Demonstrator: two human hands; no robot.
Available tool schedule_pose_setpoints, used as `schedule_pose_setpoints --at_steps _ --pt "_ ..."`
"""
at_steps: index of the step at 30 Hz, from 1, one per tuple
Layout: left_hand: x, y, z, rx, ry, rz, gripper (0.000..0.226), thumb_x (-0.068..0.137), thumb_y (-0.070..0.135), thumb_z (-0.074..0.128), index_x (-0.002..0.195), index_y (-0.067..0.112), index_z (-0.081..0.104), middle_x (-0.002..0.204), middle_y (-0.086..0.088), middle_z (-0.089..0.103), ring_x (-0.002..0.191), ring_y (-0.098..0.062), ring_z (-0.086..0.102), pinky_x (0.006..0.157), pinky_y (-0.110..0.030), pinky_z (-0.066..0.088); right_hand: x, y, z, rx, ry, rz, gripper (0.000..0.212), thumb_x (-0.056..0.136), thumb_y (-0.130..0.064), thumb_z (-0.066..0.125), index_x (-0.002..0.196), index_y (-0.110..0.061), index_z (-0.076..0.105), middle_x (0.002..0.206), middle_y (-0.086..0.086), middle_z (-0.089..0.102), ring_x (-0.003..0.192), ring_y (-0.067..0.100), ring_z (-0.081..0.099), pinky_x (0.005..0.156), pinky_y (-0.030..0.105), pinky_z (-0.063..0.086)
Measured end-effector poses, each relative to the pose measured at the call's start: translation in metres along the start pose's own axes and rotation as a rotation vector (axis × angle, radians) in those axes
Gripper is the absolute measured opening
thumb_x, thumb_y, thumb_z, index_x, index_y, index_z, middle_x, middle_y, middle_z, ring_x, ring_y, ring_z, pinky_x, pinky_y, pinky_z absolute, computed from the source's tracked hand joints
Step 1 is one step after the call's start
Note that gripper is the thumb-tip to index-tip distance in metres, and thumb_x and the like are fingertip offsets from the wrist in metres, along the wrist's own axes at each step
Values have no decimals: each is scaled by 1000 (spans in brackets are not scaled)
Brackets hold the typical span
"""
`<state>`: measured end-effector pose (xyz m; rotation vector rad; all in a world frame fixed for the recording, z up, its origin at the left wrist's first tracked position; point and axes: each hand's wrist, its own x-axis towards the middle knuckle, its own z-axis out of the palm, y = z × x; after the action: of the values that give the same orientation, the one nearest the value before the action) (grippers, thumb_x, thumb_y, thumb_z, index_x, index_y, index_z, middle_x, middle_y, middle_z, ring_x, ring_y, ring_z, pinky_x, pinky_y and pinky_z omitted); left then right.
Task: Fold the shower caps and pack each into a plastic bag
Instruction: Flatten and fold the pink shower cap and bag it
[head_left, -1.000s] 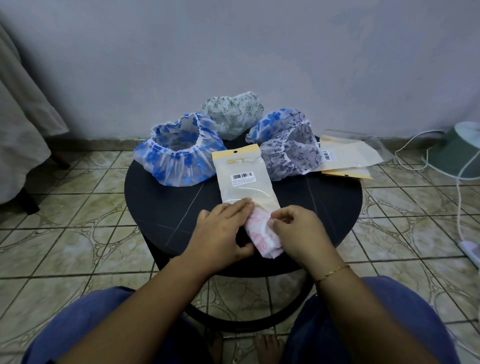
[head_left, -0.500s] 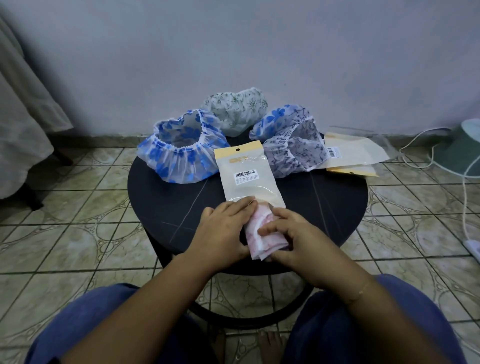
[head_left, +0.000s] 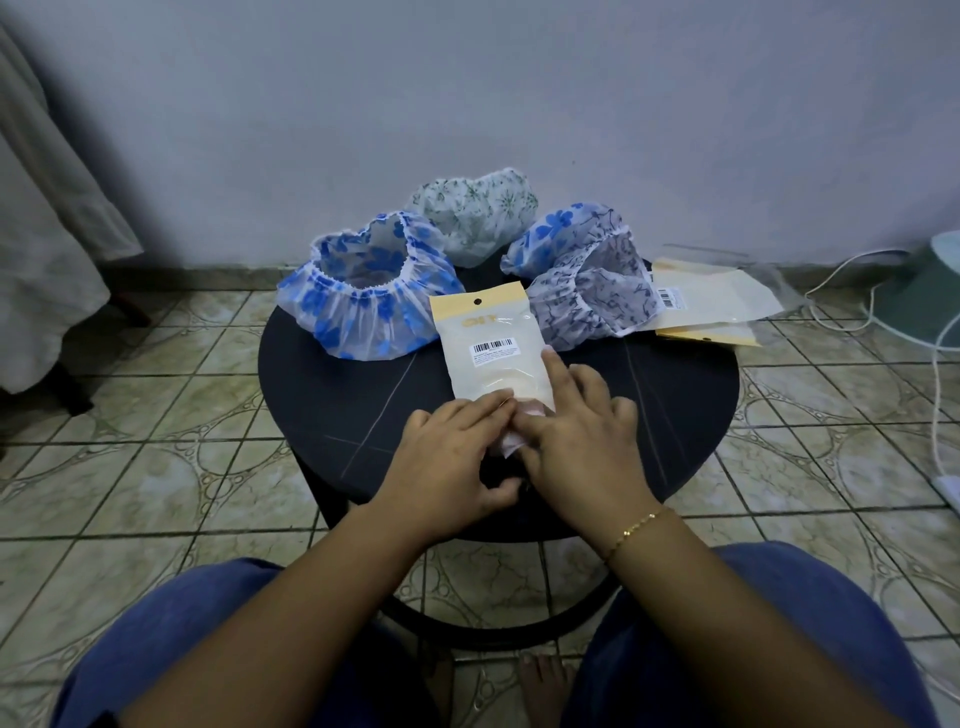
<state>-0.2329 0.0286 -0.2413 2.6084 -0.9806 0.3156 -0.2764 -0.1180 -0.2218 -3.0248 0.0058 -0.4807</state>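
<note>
Left hand (head_left: 457, 457) flat, fingers straight, pressing plastic bag (head_left: 493, 353) mouth — right hand (head_left: 576, 441) fingers extended, pushing folded pink shower cap (head_left: 511, 444) in, on round black table (head_left: 332, 374).

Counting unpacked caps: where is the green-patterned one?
In the head view, the green-patterned cap sits at the table's far edge, behind and between the two blue-flowered caps.

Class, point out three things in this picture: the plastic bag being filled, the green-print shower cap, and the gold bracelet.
plastic bag (head_left: 491, 358): head view, its front below the barcode label.
green-print shower cap (head_left: 475, 208): head view, its crown.
gold bracelet (head_left: 638, 530): head view, chain on the right wrist.
</note>
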Motion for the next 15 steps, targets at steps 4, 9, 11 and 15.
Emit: schedule_pose_setpoints --at_steps 4,9,11,15 --pt "-2 -1 -1 12 38 -6 71 68 53 45 131 22 56 138 8 53 112 -17 59 76 -33 41 5 -5 5 -93 7 3 21 76 -40 63 93 -30 71 147 13 40 129 30 32 80 39 20" --pt "-6 -1 0 11 39 0 68 69 52 45 131 24 55 139 11 50 113 -14 57 77 -32 40 7 -6 6 -99 -62 -25 30 93 -33 43 118 -32 60 158 10 13 143 29 15 92 45 15" --pt "-7 -1 0 15 37 3 69 70 53 46 132 24 54 140 12 50 114 -14 56 77 -32 40 5 -4 5 -83 -23 30 18 80 -36 57 90 -36 71 142 11 46 128 31 44 86 40 21" --pt "-8 -2 0 10 49 7 68 70 53 45 130 22 57 138 10 52 113 -15 57 76 -33 41 1 1 -1 46 94 22 10 69 -32 66 75 -37 72 131 9 57 121 34 51 85 38 21"
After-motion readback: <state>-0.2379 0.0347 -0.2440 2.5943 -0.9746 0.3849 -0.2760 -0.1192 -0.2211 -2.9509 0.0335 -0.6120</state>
